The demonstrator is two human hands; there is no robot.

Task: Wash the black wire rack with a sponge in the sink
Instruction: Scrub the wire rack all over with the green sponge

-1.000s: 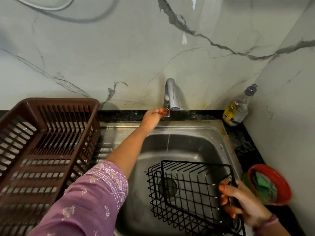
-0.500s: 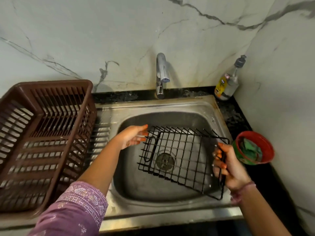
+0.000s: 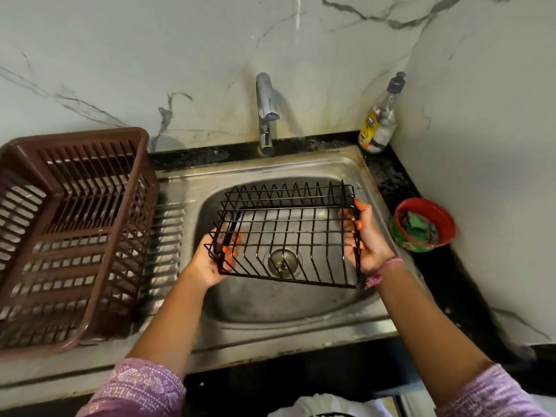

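The black wire rack (image 3: 288, 233) hangs level over the steel sink (image 3: 301, 305), above the drain. My left hand (image 3: 210, 263) grips its left end, fingers curled through the wires. My right hand (image 3: 368, 239) grips its right end, fingers wrapped over the side frame. A green sponge (image 3: 419, 228) lies in a red bowl (image 3: 404, 209) on the counter right of the sink, apart from both hands. No water runs from the tap (image 3: 264, 112).
A brown plastic dish basket (image 3: 69, 236) stands on the draining board at the left. A soap bottle (image 3: 380, 118) stands in the back right corner. Marble walls close the back and right sides.
My left hand left the tap, came down and took hold of the rack's left end. The rack rose from the basin and turned level between both hands.
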